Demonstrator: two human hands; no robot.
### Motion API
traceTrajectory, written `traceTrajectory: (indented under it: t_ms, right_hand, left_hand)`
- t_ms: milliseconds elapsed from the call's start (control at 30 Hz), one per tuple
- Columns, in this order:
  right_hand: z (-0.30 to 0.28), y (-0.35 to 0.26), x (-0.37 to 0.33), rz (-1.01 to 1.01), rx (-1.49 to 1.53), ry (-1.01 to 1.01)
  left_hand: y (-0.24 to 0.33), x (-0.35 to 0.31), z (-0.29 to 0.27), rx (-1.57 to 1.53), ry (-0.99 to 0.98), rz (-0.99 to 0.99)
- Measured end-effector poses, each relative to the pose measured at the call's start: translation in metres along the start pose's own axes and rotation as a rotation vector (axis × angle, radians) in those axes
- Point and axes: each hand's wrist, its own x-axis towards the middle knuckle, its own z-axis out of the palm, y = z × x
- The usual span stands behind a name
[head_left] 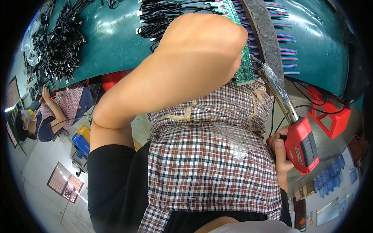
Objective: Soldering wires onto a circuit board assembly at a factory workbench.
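Note:
My left arm crosses the view, and my left hand (234,64) is bent away beyond the wrist, its fingers hidden. It is beside a panel of green circuit boards (245,73) at the table's near edge. My right hand (278,145) is wrapped round the red handle of a soldering gun (297,145). The gun's long metal barrel points up and left, its tip close to the boards' right edge. Short multicoloured wires (287,54) run from the boards under a dark grey bar (266,39). Coiled black cables (159,17) lie left of the boards, some with leads reaching them.
A large heap of black cables (64,42) covers the left of the green table (112,39). Beyond it, another person (54,112) works at the table. A red plastic stool (332,116) and a black cord stand at the right. A checked apron (210,167) covers my lap.

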Motion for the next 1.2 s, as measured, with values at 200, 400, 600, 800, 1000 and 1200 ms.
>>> traceTrajectory:
  t_ms: [200,400,600,800,1000,1200]
  right_hand:
    - [-0.004,-0.002,0.000,-0.022,-0.130,-0.041]
    - [0.001,-0.010,0.004,-0.021,-0.122,-0.055]
    - [-0.002,-0.008,-0.001,0.068,-0.121,-0.006]
    - [0.002,-0.008,0.002,0.050,-0.169,-0.050]
    - [0.006,-0.011,0.010,-0.069,-0.010,-0.042]
    - [0.008,-0.010,0.012,-0.090,0.070,-0.017]
  left_hand:
    - [0.009,-0.008,0.005,0.009,0.052,-0.033]
    - [0.013,-0.014,0.010,0.009,0.114,-0.101]
    - [0.014,-0.017,0.008,-0.007,0.029,-0.151]
    - [0.014,-0.017,0.009,-0.013,0.054,-0.154]
    - [0.015,-0.016,0.009,-0.020,0.062,-0.150]
    - [0.016,-0.017,0.010,-0.017,0.055,-0.168]
